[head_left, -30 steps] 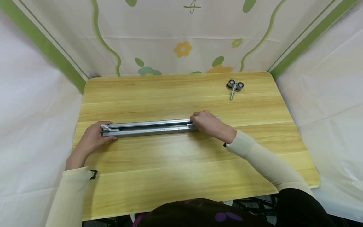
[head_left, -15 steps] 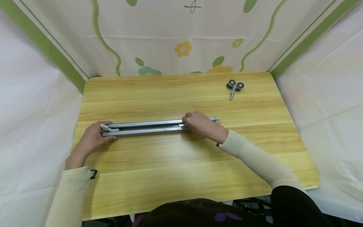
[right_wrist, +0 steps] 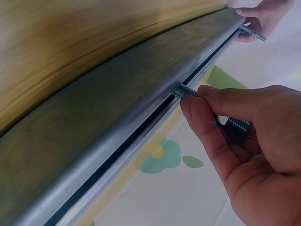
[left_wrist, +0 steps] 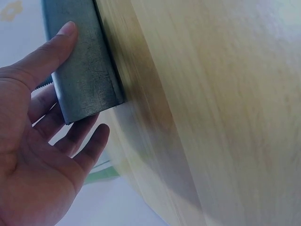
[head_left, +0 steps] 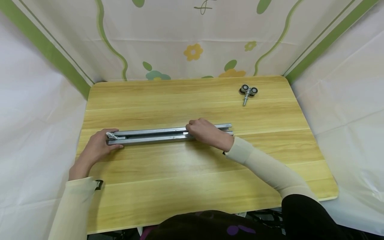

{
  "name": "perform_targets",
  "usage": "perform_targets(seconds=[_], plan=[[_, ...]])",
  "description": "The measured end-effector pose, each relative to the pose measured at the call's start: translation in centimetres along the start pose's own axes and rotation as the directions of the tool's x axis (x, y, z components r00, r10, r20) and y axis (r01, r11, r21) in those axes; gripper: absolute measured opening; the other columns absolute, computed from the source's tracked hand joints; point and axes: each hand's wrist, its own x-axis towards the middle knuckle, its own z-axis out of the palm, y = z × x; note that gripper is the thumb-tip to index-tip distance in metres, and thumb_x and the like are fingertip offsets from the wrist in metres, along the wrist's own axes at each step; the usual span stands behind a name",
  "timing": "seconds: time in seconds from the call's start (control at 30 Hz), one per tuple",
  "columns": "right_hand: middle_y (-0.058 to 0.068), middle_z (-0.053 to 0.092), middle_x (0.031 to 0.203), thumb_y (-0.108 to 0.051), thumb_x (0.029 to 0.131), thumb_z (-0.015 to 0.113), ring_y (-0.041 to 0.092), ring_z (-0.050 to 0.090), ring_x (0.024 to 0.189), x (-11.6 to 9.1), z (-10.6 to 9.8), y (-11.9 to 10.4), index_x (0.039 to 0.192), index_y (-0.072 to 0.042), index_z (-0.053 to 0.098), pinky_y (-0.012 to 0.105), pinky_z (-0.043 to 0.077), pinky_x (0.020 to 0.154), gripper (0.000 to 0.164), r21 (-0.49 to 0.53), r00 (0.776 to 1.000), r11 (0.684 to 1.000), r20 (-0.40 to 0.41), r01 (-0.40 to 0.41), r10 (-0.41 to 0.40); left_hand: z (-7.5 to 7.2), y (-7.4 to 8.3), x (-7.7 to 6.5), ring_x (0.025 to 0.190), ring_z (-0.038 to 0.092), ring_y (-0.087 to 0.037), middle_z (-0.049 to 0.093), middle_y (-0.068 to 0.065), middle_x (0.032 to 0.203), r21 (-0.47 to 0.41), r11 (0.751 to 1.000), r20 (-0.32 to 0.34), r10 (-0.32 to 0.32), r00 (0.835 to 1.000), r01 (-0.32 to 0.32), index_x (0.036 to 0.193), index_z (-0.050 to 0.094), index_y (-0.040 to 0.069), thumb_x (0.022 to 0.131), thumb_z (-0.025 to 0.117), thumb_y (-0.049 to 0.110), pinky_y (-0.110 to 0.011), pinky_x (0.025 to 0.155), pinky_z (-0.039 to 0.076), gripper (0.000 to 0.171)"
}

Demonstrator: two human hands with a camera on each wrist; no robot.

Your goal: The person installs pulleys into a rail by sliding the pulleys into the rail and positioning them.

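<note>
A steel channel rail (head_left: 159,139) lies across the table with its slot facing up. My left hand (head_left: 97,143) holds its left end, thumb on the near wall and fingers behind, as the left wrist view shows. By that hand, a silvery bolt (head_left: 111,135) sticks out of the slot. Farther right along the rail, my right hand (head_left: 205,131) pinches a threaded bolt (right_wrist: 186,91) between thumb and forefinger. This bolt rises from the slot in the right wrist view; whatever it joins inside the rail is hidden.
A roller trolley (head_left: 248,90) with black-centred wheels and a bolt stem lies at the table's back right. The wood-grain table (head_left: 180,186) is bounded by a patterned white cloth (head_left: 168,30) behind and white sheets at both sides.
My right hand has slid leftward along the rail with the bolt, uncovering the rail's right end. The left hand, the rail and the loose trolley have stayed in place.
</note>
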Motion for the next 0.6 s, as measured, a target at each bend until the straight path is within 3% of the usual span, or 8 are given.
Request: perform_targets(seconds=[0.6], plan=[[0.005, 0.063, 0.072, 0.01, 0.086, 0.051, 0.014, 0.052, 0.058, 2.9, 0.1, -2.0, 0.082, -0.004, 0.067, 0.03, 0.048, 0.051, 0.021, -0.012, 0.999, 0.999, -0.017, 0.049, -0.049, 0.0, -0.1, -0.1, 0.111, 0.052, -0.051, 0.057, -0.034, 0.125, -0.01, 1.0, -0.007, 0.001, 1.0, -0.001, 0.133, 0.056, -0.003, 0.075, 0.083, 0.024, -0.064, 0.092, 0.04, 0.07]])
